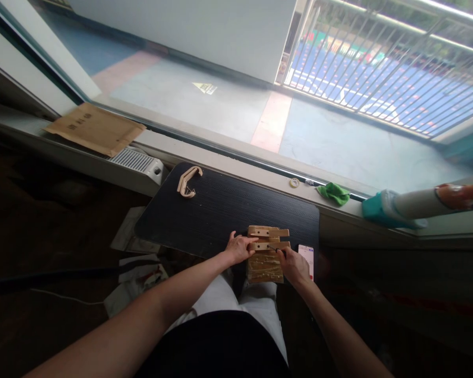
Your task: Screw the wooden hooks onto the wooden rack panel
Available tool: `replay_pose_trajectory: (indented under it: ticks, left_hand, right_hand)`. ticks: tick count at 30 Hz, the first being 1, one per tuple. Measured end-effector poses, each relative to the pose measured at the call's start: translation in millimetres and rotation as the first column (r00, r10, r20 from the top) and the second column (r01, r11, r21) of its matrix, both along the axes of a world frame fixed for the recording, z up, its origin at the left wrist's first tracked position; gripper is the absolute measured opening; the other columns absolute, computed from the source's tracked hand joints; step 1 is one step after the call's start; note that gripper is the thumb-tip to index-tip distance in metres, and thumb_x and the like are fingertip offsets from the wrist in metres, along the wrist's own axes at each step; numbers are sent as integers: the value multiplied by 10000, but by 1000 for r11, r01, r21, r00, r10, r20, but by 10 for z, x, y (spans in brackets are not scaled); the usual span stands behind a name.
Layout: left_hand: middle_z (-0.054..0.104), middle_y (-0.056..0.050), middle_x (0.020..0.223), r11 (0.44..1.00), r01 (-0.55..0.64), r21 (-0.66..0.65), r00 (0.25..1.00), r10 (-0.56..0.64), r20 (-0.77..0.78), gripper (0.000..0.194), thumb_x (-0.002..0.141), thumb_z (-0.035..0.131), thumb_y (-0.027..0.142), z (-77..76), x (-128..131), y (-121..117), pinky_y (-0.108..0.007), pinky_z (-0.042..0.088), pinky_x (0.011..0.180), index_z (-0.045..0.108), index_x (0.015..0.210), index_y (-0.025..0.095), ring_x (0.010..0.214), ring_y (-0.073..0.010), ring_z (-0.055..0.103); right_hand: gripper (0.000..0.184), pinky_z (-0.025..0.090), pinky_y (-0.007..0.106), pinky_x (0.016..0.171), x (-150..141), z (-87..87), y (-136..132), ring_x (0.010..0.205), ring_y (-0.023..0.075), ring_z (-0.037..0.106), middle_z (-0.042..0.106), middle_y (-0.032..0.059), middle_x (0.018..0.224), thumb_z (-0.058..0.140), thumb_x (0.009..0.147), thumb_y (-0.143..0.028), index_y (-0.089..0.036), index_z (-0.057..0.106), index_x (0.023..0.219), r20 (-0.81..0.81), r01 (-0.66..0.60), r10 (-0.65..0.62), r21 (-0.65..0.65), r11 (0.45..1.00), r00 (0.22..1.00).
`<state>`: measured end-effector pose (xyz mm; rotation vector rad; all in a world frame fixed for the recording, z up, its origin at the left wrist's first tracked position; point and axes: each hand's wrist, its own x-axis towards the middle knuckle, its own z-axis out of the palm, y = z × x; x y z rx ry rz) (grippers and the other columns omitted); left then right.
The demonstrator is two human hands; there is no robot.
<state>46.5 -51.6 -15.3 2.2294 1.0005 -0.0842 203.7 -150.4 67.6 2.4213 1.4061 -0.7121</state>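
Observation:
On the near part of the dark table lie two short wooden bars with dark holes, the far bar [262, 232] and the near bar [263, 246]. They rest on a block wrapped in shiny brown tape [265, 268]. My left hand [239, 248] grips the left end of the near bar, one finger lying along its top. My right hand [295, 265] is closed around a thin dark tool [275, 249], whose tip is at a hole in that same bar. The tool's handle is hidden in my fingers, so its kind is unclear.
A phone [306, 257] lies beside my right hand. Curved wooden pieces [187, 182] sit at the table's [220, 205] far left. Along the sill are a tape roll [294, 182], a green cloth [334, 193] and a teal container [380, 208]. Cardboard [96, 128] lies on the left.

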Motion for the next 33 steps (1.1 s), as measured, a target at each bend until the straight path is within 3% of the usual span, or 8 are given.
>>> replay_pose_trajectory:
  ticks: [3,6,9,12,19,25,30,33]
  left_hand:
    - [659,-10,1075,1000,-4,-3,1000,4,9,449,710,600,365,-14,-4,-1,-510,180,1019,552,1156,351,1000,-223,567]
    - [658,-8,1076,1000,4,-5,1000,-4,17,438,723,586,366,-9,-8,0,-513,172,1021,551,1159,340,1016,-227,558]
    - [650,-6,1092,1000,18,-17,1000,-17,20,451,723,590,361,9,-11,4,-521,165,1021,539,1170,343,1030,-231,551]
    - [639,-2,1116,999,17,-29,1000,-17,16,463,717,599,367,16,-12,5,-526,159,1022,532,1175,352,1044,-234,543]
    - [649,-4,1093,1000,6,-12,1000,-6,-4,462,718,594,371,-30,-6,-11,-522,164,1024,536,1176,350,1032,-239,543]
    - [642,-1,1109,1000,16,-14,1000,-16,-6,470,712,598,376,-47,-6,-5,-520,165,1024,533,1177,357,1037,-236,543]
    - [646,-4,1099,1000,14,-11,1000,-14,5,466,713,591,385,-48,-4,-4,-525,163,1024,534,1174,351,1033,-234,543]
    - [649,-2,1092,1000,17,-23,1000,-17,-6,474,707,597,380,-53,-5,-1,-519,162,1029,532,1176,355,1033,-235,543]
  right_hand:
    - [463,387,282,638,-15,-75,-79,831,207,618,674,83,890,205,909,-429,-210,613,909,-43,139,-141,-52,989,989]
    - [417,379,278,647,13,-45,-66,850,207,616,674,91,918,258,895,-408,-192,611,950,-66,122,-127,-66,990,990]
    - [328,369,261,656,85,81,9,877,189,607,666,50,965,370,858,-351,-232,536,1116,-84,29,-29,-5,1000,996]
    - [294,363,258,676,130,212,85,885,177,597,654,30,982,392,850,-281,-270,549,1099,-69,-124,127,35,992,990]
    - [275,371,247,711,96,270,173,875,153,571,616,48,972,374,870,-168,-237,560,1060,-42,-470,471,40,882,881]
    - [258,391,246,680,121,280,258,833,160,569,602,64,942,359,876,-139,-207,566,1014,29,-520,520,-21,854,854]
    - [265,401,264,675,140,315,322,848,184,573,611,67,944,367,870,-119,-196,571,1021,-7,-620,620,-15,784,784]
    - [245,396,254,673,138,303,331,839,174,576,619,66,926,372,868,-132,-193,589,964,-4,-593,593,-9,805,805]
